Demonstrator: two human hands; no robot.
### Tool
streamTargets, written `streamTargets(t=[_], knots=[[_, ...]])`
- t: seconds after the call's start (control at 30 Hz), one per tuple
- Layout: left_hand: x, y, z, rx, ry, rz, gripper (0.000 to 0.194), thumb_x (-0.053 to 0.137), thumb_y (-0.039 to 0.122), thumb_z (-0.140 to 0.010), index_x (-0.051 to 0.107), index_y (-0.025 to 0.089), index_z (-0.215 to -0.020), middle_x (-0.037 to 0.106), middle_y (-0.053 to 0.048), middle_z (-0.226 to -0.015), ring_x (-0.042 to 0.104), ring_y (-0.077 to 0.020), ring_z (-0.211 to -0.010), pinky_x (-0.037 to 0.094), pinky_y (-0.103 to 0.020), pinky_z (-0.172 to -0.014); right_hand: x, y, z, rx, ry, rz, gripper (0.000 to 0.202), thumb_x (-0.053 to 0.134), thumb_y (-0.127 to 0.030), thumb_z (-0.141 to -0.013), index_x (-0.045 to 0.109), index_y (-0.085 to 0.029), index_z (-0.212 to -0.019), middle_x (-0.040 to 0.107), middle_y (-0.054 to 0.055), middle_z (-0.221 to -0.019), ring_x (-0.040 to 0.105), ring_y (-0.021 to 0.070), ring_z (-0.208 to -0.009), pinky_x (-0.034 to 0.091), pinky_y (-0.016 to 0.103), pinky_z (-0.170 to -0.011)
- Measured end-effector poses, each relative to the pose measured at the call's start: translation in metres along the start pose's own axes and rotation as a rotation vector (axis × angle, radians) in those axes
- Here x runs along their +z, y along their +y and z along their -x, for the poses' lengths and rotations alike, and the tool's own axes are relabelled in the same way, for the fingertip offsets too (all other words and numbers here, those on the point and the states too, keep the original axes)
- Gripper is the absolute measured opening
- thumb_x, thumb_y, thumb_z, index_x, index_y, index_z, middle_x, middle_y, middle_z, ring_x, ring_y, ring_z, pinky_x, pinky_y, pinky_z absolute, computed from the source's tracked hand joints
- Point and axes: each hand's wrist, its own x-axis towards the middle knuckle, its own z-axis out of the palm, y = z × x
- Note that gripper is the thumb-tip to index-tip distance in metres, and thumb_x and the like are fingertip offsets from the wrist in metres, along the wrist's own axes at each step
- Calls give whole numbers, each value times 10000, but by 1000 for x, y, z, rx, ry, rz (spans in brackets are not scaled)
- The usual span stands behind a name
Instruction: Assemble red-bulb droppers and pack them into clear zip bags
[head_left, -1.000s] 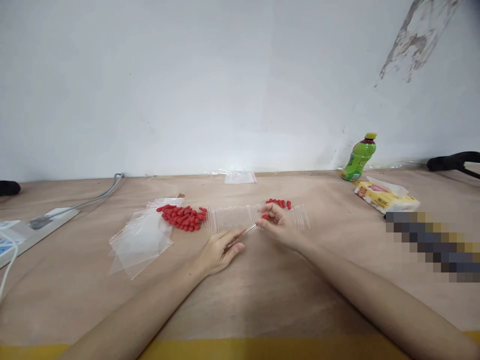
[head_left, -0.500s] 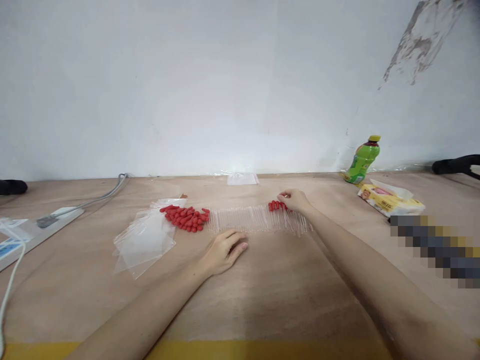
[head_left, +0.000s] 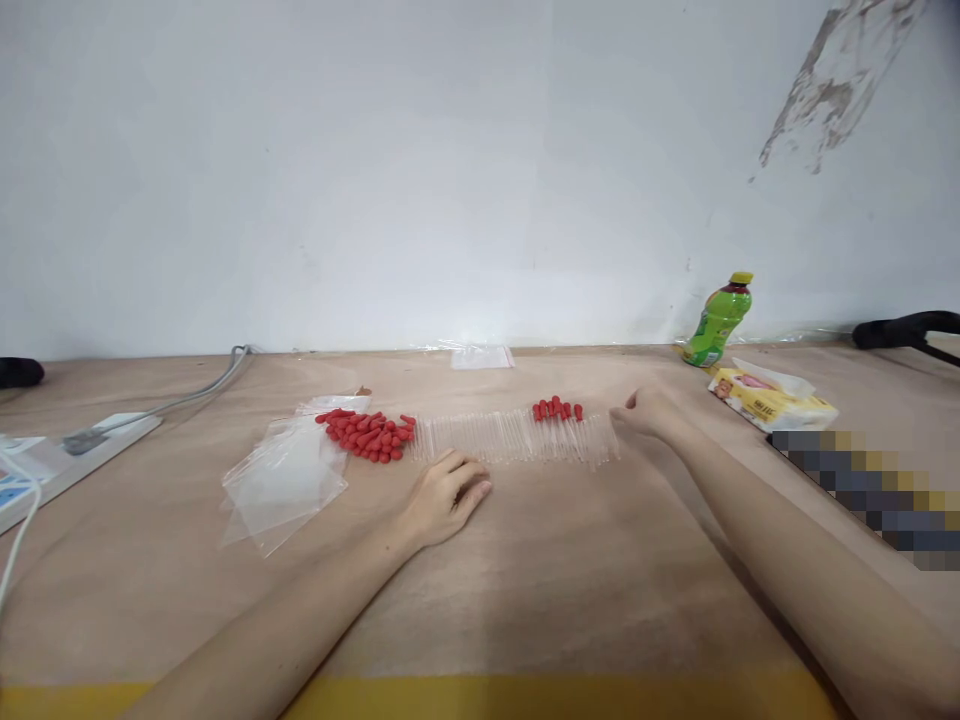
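You look between picks: left hand [head_left: 444, 499] by tubes [head_left: 480, 436], thumb and fingers apart; right hand [head_left: 651, 412], can't tell. Next calls for light pinch.

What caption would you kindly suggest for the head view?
Left hand and right hand near thin clear tubes and red bulbs.

The right hand [head_left: 651, 412] has shifted outward. One second earlier it gripped a red-ended clear tube in front of the row of clear tubes [head_left: 480, 436]; half a second earlier it was at the right-hand group of red bulbs [head_left: 556, 411]. It is now located beside the row's right end, leaving that group fully exposed. The gripped tube has left the left hand [head_left: 448, 499].
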Motion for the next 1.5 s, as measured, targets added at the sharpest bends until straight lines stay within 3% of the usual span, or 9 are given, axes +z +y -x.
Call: streamTargets(t=[0.13,0.3,0.6,0.7,0.87,1.13,1.27,1.37,1.5], knots=[[2,-1,-1,-30,80,-62,172,462,260,-828,606,175,-866,582,-67,-830,519,-183,-794,422,-330,-726,5,6,9,-17,-128,-1,274,574,-399,-644,616,-139,-569,619,94,-594,587,203,-576,392,259,-482],[0,-4,0,-139,169,-237,146,494,254,-786,567,171,-690,560,-52,-748,497,-197,-757,398,-346,-697,16,-3,11,-39,-112,26,205,539,-299,-647,622,-126,-576,624,126,-599,599,223,-586,391,268,-486],[-60,-64,-33,-622,87,-584,190,526,354,-753,549,168,-789,615,-115,-829,539,-307,-888,378,-443,-748,5,-16,25,-148,61,16,233,430,-294,-769,587,-127,-730,641,153,-747,600,236,-727,382,266,-572],[-64,-86,-49,-675,11,-599,257,567,413,-712,544,157,-723,625,-111,-663,579,-310,-833,365,-463,-774,10,-39,46,-343,193,-144,208,406,-300,-812,509,-143,-902,626,103,-804,579,194,-734,383,249,-601],[-53,-96,-60,-715,-94,-614,293,639,437,-617,530,165,-620,641,-126,-631,605,-317,-803,343,-467,-822,42,-66,85,-797,292,-448,112,408,-279,-834,464,-186,-809,575,43,-744,524,158,-663,390,271,-611],[-59,-80,-64,-781,-35,-649,235,531,279,-725,570,125,-898,637,-120,-727,593,-299,-820,376,-440,-789,67,-68,106,-902,260,-519,84,450,-258,-828,497,-194,-856,583,43,-741,542,179,-702,421,319,-639],[-47,-46,-49,-470,174,-476,299,410,261,-830,519,136,-1079,587,-104,-882,565,-231,-831,417,-357,-757,65,-70,108,-936,263,-588,168,425,-251,-845,515,-183,-970,586,52,-780,550,162,-708,438,294,-636],[-27,-17,-27,-210,62,-122,233,404,255,-854,590,155,-953,550,-63,-838,548,-169,-777,439,-279,-700,62,-73,113,-934,227,-600,153,424,-245,-850,544,-186,-925,584,37,-768,541,141,-695,429,266,-631],[-5,5,-5,-178,20,158,187,422,231,-856,587,174,-923,544,-46,-870,532,-149,-791,441,-253,-672,56,-77,124,-935,196,-578,145,435,-243,-845,560,-176,-878,569,21,-724,515,118,-645,409,237,-602]])
